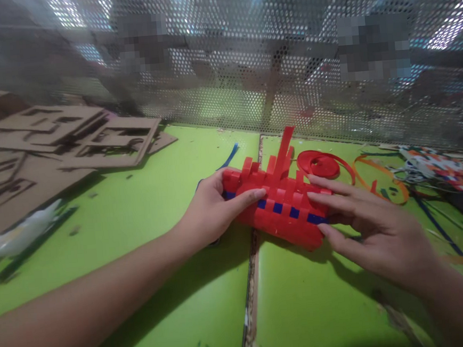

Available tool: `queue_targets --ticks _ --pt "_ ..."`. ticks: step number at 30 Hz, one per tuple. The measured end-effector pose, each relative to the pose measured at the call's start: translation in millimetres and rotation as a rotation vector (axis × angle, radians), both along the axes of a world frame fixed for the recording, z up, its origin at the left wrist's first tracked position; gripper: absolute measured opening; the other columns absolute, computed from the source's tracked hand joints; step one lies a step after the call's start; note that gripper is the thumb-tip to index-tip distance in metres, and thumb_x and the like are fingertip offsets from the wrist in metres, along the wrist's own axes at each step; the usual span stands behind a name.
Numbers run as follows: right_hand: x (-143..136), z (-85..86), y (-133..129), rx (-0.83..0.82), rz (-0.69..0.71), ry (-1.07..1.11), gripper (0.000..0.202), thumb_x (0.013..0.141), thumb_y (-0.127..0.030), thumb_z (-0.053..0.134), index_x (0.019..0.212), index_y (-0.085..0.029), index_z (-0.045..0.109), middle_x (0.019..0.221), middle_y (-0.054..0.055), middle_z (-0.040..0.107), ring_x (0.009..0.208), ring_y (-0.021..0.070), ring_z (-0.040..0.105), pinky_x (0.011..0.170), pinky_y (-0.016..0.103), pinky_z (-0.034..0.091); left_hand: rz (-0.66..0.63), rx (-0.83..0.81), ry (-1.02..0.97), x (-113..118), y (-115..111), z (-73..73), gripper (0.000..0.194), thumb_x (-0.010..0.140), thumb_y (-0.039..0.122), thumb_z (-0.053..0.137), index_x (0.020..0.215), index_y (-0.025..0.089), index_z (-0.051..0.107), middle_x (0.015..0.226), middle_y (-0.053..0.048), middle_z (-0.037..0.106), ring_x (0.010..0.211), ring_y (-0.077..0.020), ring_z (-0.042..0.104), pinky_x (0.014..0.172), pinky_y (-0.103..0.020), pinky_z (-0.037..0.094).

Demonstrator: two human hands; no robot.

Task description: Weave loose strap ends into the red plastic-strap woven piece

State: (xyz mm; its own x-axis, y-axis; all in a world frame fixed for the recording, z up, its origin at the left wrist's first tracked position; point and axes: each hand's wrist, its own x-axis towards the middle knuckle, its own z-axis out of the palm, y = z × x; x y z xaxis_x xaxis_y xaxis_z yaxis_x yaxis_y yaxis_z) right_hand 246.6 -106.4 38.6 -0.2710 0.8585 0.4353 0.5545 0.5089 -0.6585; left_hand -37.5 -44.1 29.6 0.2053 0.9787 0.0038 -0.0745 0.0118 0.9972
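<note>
In the middle of the head view is a small woven basket (286, 228) of red strips with a band of blue squares. Several red strip ends stand up along its top, one longer strip (284, 150) rising above the others. My left hand (213, 204) grips the basket's left end, its thumb lying across the near face and the other fingers hidden behind. At the right end, my right hand (372, 226) has its fingers apart, with fingertips on or very near the weave. A coil of red strip (323, 165) lies just behind the basket.
Flat brown cut-out boards (71, 132) are stacked at the left, near a crumpled clear plastic piece (23, 232). Orange strip (401, 187), blue strips and a patterned woven piece (451, 169) lie at the right. A perforated metal screen (223, 62) borders the green table (165, 307), which has a seam.
</note>
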Motion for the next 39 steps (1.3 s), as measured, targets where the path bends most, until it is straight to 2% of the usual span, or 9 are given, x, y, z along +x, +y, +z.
queue_targets --ticks 5,11,22,28,34,39 --pt "-6.6 2.9 -1.2 0.122 -0.034 -0.11 0.037 0.095 -0.024 0.076 0.129 -0.035 0.081 0.15 0.007 0.07 0.134 0.033 0.07 0.114 0.053 0.059 0.0 -0.012 0.005 1.5 -0.9 1.7 0.052 0.074 0.045 0.099 0.112 0.02 0.074 0.107 -0.006 0.085 0.099 -0.0258 0.081 0.091 -0.039 0.069" --pt "-13.2 2.6 -3.1 0.145 -0.106 -0.127 0.028 0.097 -0.029 0.076 0.124 -0.031 0.083 0.147 0.009 0.072 0.132 0.032 0.071 0.115 0.05 0.058 -0.019 -0.028 -0.01 1.2 0.6 0.4 0.052 0.074 0.042 0.099 0.113 0.02 0.073 0.109 -0.007 0.085 0.098 -0.025 0.081 0.091 -0.038 0.068" --pt "-1.3 6.8 -2.6 0.101 -0.037 -0.172 0.039 0.102 -0.028 0.071 0.14 -0.035 0.075 0.162 0.005 0.061 0.143 0.0333 0.063 0.121 0.056 0.052 -0.016 -0.039 -0.012 1.6 0.0 2.1 0.052 0.073 0.041 0.1 0.113 0.02 0.074 0.107 -0.006 0.085 0.095 -0.0239 0.081 0.092 -0.038 0.068" --pt "2.3 4.9 -5.3 -0.063 -0.051 -0.12 0.068 0.1 -0.028 0.073 0.164 -0.038 0.051 0.159 0.007 0.064 0.127 0.0332 0.074 0.107 0.052 0.064 -0.013 -0.049 -0.026 0.9 0.1 -0.1 0.05 0.074 0.039 0.1 0.112 0.02 0.073 0.105 -0.005 0.085 0.094 -0.022 0.081 0.087 -0.034 0.068" --pt "9.0 0.5 1.4 0.099 -0.002 -0.211 0.058 0.102 -0.028 0.071 0.158 -0.04 0.058 0.163 0.001 0.059 0.147 0.0308 0.06 0.121 0.054 0.052 0.006 -0.047 -0.035 2.5 -2.6 2.5 0.05 0.074 0.04 0.099 0.112 0.019 0.074 0.107 -0.006 0.085 0.096 -0.023 0.081 0.088 -0.034 0.068" --pt "2.9 5.8 2.4 0.212 0.042 -0.257 0.043 0.103 -0.02 0.067 0.144 -0.033 0.071 0.163 0.004 0.06 0.143 0.0269 0.064 0.12 0.045 0.055 -0.005 -0.027 -0.029 1.9 -2.3 4.2 0.047 0.076 0.039 0.098 0.111 0.019 0.075 0.106 -0.006 0.085 0.095 -0.0233 0.082 0.087 -0.034 0.069"
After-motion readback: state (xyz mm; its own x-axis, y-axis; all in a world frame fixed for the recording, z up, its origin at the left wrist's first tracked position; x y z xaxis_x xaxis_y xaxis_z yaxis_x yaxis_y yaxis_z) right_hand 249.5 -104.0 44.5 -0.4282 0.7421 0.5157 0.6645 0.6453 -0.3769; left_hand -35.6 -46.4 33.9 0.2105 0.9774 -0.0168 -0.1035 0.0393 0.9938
